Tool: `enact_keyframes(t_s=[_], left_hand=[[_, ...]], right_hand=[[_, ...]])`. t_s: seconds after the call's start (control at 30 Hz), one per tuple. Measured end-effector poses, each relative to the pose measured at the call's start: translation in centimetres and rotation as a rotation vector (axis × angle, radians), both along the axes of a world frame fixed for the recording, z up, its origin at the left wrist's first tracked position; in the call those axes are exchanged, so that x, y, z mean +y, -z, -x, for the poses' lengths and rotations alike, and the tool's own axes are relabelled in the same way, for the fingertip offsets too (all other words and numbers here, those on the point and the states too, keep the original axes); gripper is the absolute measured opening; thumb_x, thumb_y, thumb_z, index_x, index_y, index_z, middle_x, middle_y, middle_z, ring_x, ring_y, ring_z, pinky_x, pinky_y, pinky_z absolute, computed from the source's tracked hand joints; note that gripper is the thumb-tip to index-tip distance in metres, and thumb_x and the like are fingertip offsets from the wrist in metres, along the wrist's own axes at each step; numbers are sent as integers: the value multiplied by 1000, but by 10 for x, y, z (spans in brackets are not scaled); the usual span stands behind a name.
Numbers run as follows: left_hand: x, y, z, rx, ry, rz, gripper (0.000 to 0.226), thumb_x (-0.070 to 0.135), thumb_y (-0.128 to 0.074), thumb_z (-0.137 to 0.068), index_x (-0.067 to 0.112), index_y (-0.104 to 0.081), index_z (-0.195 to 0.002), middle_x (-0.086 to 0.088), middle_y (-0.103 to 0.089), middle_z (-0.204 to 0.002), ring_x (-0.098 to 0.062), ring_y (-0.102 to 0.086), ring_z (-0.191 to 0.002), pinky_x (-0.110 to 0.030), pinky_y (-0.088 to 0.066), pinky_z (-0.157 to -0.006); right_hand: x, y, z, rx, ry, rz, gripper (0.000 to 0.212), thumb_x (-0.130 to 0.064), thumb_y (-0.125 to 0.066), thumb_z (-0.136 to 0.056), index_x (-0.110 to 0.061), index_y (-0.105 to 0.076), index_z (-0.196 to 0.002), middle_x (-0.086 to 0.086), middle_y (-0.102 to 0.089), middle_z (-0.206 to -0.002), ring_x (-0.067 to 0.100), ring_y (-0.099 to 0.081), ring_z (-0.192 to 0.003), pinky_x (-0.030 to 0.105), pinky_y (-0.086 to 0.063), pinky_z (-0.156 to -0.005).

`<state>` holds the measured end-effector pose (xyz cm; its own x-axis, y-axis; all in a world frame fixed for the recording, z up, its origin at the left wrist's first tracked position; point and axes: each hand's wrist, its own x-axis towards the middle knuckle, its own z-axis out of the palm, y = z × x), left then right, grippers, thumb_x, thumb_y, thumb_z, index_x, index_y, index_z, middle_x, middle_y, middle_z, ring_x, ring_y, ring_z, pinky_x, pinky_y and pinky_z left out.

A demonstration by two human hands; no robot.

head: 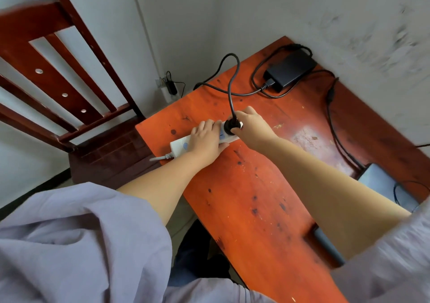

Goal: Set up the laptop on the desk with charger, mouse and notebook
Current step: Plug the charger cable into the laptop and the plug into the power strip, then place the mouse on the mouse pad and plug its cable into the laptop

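Observation:
A white power strip [180, 144] lies on the red-brown wooden desk [251, 200] near its left edge. My left hand [206, 141] presses flat on the strip and holds it down. My right hand [250, 124] grips the black charger plug [229, 127], which sits on a socket of the strip. The plug's black cable [231, 86] loops up and back to the black charger brick [289, 68] at the desk's far corner. A grey laptop [384, 185] shows partly at the right edge, behind my right forearm. No mouse or notebook is in sight.
A dark wooden chair [69, 88] stands left of the desk. A wall socket with a plugged adapter [171, 87] is low on the far wall. Another black cable [335, 125] runs along the desk's right side towards the laptop. A dark flat object [325, 244] lies under my right forearm.

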<state>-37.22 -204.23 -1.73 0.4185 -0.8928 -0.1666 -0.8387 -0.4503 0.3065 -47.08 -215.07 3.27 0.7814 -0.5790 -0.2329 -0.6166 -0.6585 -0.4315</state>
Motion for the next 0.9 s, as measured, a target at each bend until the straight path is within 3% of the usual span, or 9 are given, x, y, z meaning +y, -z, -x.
enact_keyframes(t_s=[0.13,0.23,0.33,0.53,0.7,0.8,0.9], left_hand=[[10,-12,9,-100,-40,57,55,34,-60,-85,15,-40,-133,-8,-49,-127,-29,-45,-116,-42,-37,-94],[19,-17,32,-189,51,177,36,25,-66,-79,9,-56,-111,-12,-59,-105,-34,-56,-96,-45,-44,-82],[8,-20,73,-141,274,183,31,23,-67,-78,10,-60,-105,-11,-63,-100,-34,-59,-94,-44,-47,-80],[-52,-35,180,-74,664,203,36,27,-60,-82,13,-56,-116,-10,-60,-108,-32,-56,-101,-42,-43,-87],[-91,-38,259,-18,993,204,37,27,-51,-87,16,-51,-122,-8,-56,-119,-28,-50,-112,-38,-36,-92],[-109,-34,301,-9,1168,187,43,23,-47,-89,17,-44,-131,-6,-51,-127,-27,-45,-118,-37,-32,-97],[-124,-28,334,-38,1312,162,53,19,-47,-88,19,-34,-139,-5,-38,-144,-25,-33,-132,-38,-27,-105]], right_hand=[[2,1,53,-86,95,-65,54,-19,-58,-88,-20,-35,-137,10,-46,-122,26,-57,-96,40,-50,-85],[3,5,115,-144,258,-37,49,-17,-56,-89,-17,-39,-135,9,-50,-120,22,-58,-97,39,-50,-88],[8,5,179,-202,443,0,41,-10,-55,-88,-13,-48,-128,10,-54,-114,22,-60,-92,42,-51,-86],[31,-5,292,-242,770,110,31,-6,-51,-89,-9,-57,-120,12,-57,-108,26,-60,-91,40,-51,-82],[61,-12,370,-212,1061,235,28,-2,-53,-86,-4,-61,-112,15,-59,-107,32,-57,-101,43,-47,-89],[80,-9,403,-65,1229,297,31,-12,-58,-86,-8,-59,-117,13,-57,-115,34,-51,-105,44,-46,-87],[94,3,419,39,1349,153,45,-29,-60,-87,-16,-48,-128,8,-47,-129,30,-43,-117,42,-43,-91]])
